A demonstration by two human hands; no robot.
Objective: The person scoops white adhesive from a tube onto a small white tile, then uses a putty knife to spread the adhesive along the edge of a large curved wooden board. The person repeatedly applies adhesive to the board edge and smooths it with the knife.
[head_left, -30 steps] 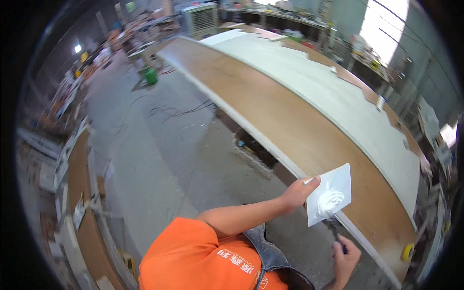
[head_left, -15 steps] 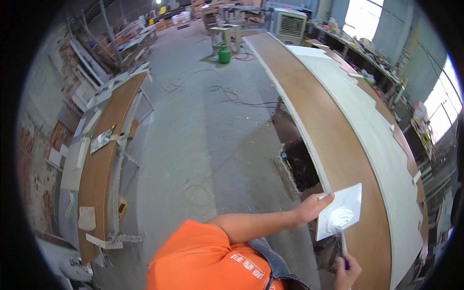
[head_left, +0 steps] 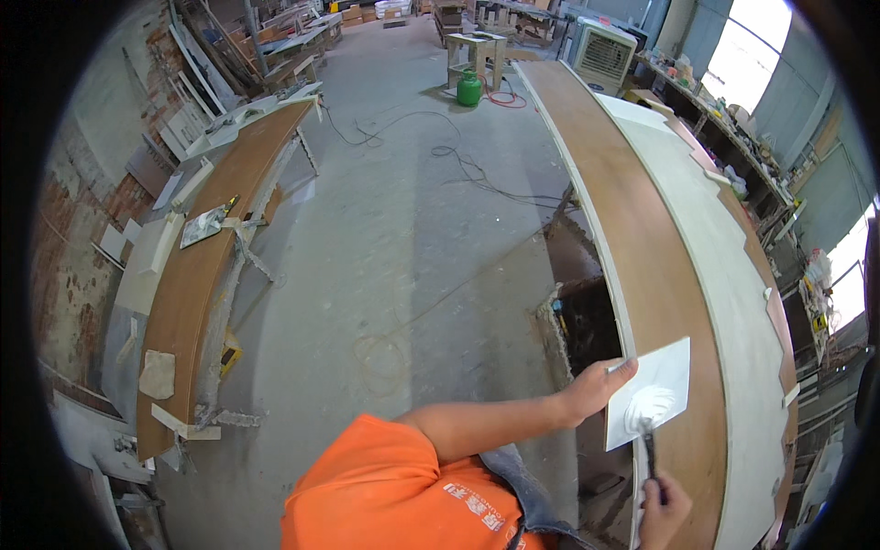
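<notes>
My left hand [head_left: 589, 394] grips a white square board [head_left: 672, 363] by its left edge, with the thumb on top. A swirled mound of white paste [head_left: 654, 401] lies on the board. In my right hand [head_left: 667, 515] is a narrow putty knife [head_left: 651, 453], fingers closed round its dark handle. The tip of the knife touches the near side of the paste, and its end is partly covered with it. Under the board runs a long brown bench panel [head_left: 632, 197] with a pale edge strip.
A long white sheet [head_left: 692, 202] lies along the bench's right side. At left stands another brown bench [head_left: 174, 339], bearing a paste-smeared board [head_left: 203, 226] and a cloth [head_left: 158, 375]. Cables [head_left: 467, 165] cross the floor near a green gas cylinder [head_left: 468, 90]. A cooler [head_left: 603, 53] stands far off.
The putty knife has shifted slightly within the paste, and the paste is spread a little differently. The view has tilted and turned left. Both hands keep their holds.
</notes>
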